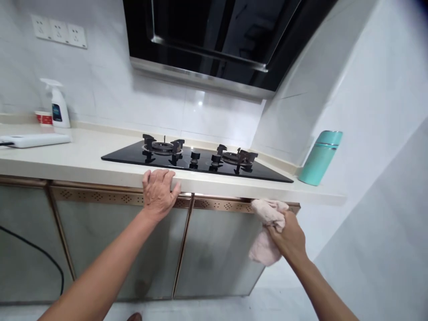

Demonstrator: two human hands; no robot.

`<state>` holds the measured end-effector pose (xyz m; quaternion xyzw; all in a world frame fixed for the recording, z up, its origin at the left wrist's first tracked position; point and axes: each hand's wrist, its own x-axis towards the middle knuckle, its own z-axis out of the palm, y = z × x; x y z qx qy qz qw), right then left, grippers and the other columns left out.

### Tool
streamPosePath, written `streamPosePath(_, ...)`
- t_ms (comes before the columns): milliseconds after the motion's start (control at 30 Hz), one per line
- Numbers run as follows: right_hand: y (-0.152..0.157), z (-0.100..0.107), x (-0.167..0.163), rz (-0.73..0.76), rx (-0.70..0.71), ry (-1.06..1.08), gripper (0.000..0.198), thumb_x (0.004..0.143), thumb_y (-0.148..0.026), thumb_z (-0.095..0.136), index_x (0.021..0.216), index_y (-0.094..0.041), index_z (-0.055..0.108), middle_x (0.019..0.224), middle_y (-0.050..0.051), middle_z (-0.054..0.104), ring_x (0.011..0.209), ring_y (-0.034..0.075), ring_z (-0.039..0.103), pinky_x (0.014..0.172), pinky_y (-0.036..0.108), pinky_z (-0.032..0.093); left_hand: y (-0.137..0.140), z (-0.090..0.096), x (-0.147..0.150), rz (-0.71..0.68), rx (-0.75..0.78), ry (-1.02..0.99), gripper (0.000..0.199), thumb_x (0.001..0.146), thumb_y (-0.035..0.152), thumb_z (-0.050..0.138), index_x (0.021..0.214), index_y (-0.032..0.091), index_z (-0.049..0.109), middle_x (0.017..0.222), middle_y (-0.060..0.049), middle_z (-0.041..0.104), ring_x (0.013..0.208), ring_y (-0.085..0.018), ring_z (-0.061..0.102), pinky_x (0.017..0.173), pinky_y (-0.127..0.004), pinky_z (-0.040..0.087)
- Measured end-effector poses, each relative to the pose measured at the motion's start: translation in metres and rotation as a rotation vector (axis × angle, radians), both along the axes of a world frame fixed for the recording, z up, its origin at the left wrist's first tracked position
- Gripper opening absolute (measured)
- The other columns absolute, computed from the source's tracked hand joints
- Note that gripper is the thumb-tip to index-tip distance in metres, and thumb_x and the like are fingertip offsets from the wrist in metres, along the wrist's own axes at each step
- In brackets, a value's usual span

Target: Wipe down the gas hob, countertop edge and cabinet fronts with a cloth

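My left hand (159, 191) rests on the front edge of the pale countertop (93, 167), its fingers stretched over the edge and holding nothing. Bunched in my right hand (292, 234) is a pale pink cloth (267, 214), part of which hangs down below the fist. The cloth is against the perforated metal strip (227, 205) at the top of the right cabinet door (217, 249). Just behind my left hand lies a black glass gas stove (200, 162) with two burners and two knobs.
A black range hood (207, 40) overhangs the stove. The turquoise bottle (320, 158) stands at the counter's right end. A white spray bottle (59, 107), a red and white cup (44, 117) and a flat white device (40, 140) are at left. A dark cable (36, 248) hangs in front of the cabinets.
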<state>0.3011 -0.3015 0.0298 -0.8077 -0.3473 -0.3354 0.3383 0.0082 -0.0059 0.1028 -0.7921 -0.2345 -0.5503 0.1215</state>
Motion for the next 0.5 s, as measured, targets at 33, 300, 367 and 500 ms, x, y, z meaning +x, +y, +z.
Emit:
streamPosePath(33, -0.001, 0.004, -0.010, 0.006, 0.110, 0.015, 0.043, 0.078, -0.048, 0.058, 0.113, -0.023, 0.051, 0.106, 0.007, 0.058, 0.093, 0.027, 0.057, 0.075, 0.038, 0.046, 0.002, -0.003, 0.002, 0.003, 0.006, -0.020, 0.033, 0.093, 0.039, 0.052, 0.118, 0.021, 0.063, 0.120, -0.012, 0.067, 0.121, -0.029, 0.054, 0.117, -0.051, 0.021)
streamPosePath(300, 0.087, 0.105, -0.091, 0.148, 0.552, -0.386, 0.056, 0.081, -0.051, 0.062, 0.121, -0.013, 0.050, 0.126, 0.020, 0.047, 0.118, 0.034, 0.047, 0.099, 0.048, 0.039, 0.004, -0.005, 0.009, 0.021, 0.004, -0.115, 0.030, 0.091, 0.041, 0.052, 0.110, 0.022, 0.065, 0.115, -0.010, 0.070, 0.117, -0.028, 0.057, 0.115, -0.049, 0.021)
streamPosePath(367, 0.134, 0.118, -0.115, 0.255, 0.483, -0.349, 0.065, 0.086, -0.054, 0.056, 0.132, -0.010, 0.044, 0.119, 0.018, 0.053, 0.108, 0.030, 0.052, 0.092, 0.043, 0.042, 0.004, -0.003, 0.007, 0.027, 0.011, -0.103, 0.030, 0.092, 0.041, 0.052, 0.110, 0.022, 0.065, 0.115, -0.011, 0.070, 0.117, -0.029, 0.057, 0.114, -0.049, 0.021)
streamPosePath(500, 0.195, 0.119, -0.159, 0.317, 0.036, -0.274, 0.064, 0.096, -0.062, 0.046, 0.142, -0.018, 0.045, 0.112, 0.013, 0.059, 0.097, 0.026, 0.054, 0.084, 0.037, 0.039, 0.002, 0.000, 0.002, 0.039, 0.016, -0.063, 0.032, 0.093, 0.041, 0.050, 0.112, 0.021, 0.065, 0.117, -0.012, 0.070, 0.117, -0.029, 0.057, 0.113, -0.049, 0.022)
